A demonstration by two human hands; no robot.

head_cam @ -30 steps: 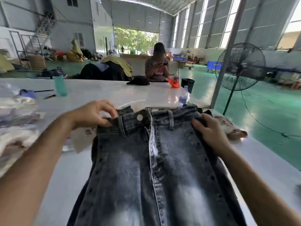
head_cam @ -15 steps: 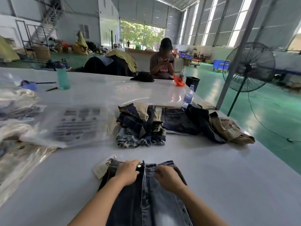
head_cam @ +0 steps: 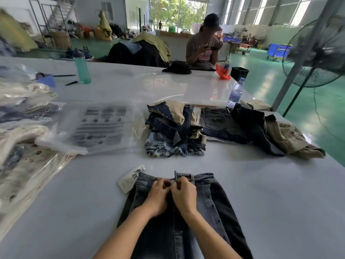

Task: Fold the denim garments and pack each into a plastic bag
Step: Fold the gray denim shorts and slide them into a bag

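The faded grey denim jeans (head_cam: 214, 199) lie flat on the white table (head_cam: 280, 202). The left hand (head_cam: 158, 197) and right hand (head_cam: 183, 195) both pinch the waistband in the middle

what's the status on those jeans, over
Both hands, left and right, pinching the waistband. Jeans flat on table, unfolded. Nothing in the way.

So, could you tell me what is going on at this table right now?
A person has grey jeans laid flat on the white table, and both hands, left and right, pinch the waistband at the fly. Folding hasn't begun. A denim pile and empty plastic bags lie beyond.
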